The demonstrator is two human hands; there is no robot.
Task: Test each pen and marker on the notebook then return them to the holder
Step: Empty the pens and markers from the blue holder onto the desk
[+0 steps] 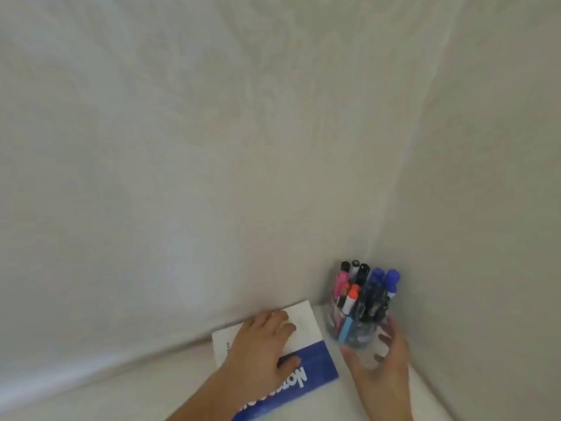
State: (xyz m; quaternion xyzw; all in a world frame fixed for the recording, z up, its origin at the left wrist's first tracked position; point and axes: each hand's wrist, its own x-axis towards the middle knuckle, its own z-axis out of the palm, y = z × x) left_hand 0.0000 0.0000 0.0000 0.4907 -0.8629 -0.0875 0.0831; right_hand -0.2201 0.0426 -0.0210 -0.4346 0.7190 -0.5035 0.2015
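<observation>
At about 7 o'clock in the view, the left hand (261,344) lies flat on the closed notebook (303,323), fingers relaxed and spread over the white part of the cover, the thumb down on the blue band with its white lettering. It presses or steadies the book and grips nothing. The forearm comes up from the bottom edge at 6 o'clock. The notebook lies on a white cloth surface (121,390), its far corner toward the cloth backdrop (212,147) that fills everything from 9 through 12 to 3 o'clock.

Just to the right, at about 5 o'clock, stands the clear holder (356,331), upright, close to the notebook's right edge and tucked in the corner of the backdrop. It is full of pens and markers (364,287), caps up: pink, black, orange and blue ones show.

Further right, the right hand (379,363) reaches in from the bottom edge, fingers loosely curved and parted around the near side of the holder. The picture is blurred there; fingertips seem at or just short of the glass, and I cannot tell whether they touch. It holds no pen.

As for progress, I judge the task barely begun: the notebook is unopened, no mark shows, every pen sits in the holder. Opening the book, testing each one and returning it are all left
</observation>
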